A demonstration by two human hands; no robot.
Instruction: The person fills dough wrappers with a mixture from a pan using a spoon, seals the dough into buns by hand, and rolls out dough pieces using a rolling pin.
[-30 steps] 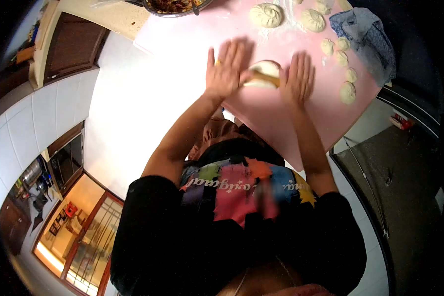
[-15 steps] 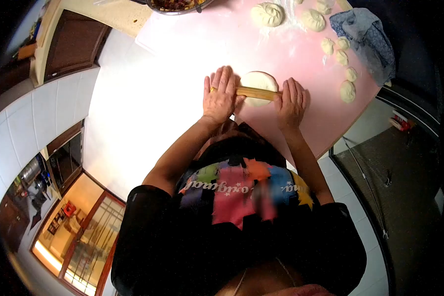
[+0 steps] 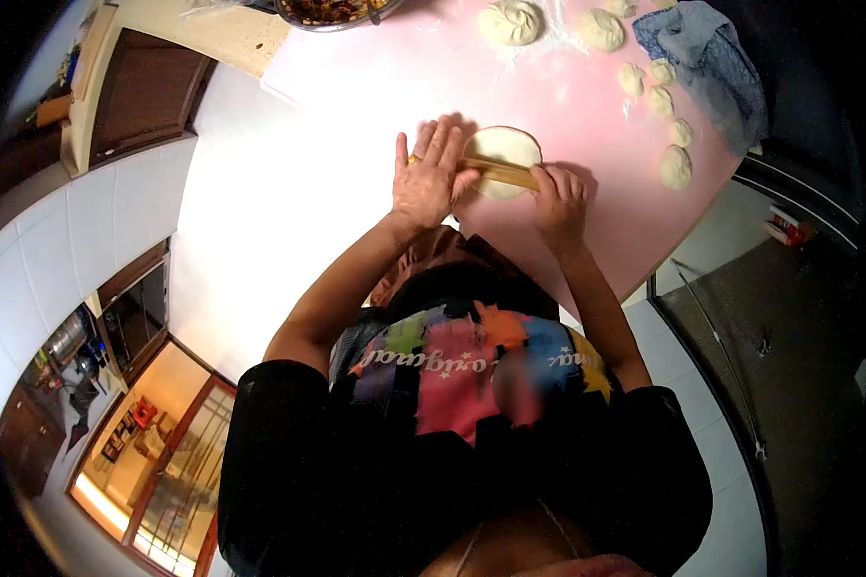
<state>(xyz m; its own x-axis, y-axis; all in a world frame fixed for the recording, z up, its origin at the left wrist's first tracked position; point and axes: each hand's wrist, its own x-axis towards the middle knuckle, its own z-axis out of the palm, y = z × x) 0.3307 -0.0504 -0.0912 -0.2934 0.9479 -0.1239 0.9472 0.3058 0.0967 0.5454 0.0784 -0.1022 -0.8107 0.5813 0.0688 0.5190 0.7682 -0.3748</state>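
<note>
A round, flat piece of dough (image 3: 503, 144) lies on the pink mat (image 3: 635, 226), with a wooden rolling pin (image 3: 500, 173) across its lower part. At the pin's left end, my left hand (image 3: 427, 181) rests palm down with its fingers stretched out and apart. My right hand (image 3: 559, 204) has its fingers curled over the pin's right end. Dough shows above and below the pin between my hands.
Pleated dough pieces, such as a large one (image 3: 511, 23) and a smaller one (image 3: 674, 167), sit at the top and right. A blue cloth (image 3: 707, 67) lies at the right corner. A bowl of dark filling (image 3: 329, 12) stands at the top left.
The pin and both hands came toward my body, then moved slightly away again. The fingers of my right hand, stretched out earlier, are now curled over the pin's end.
</note>
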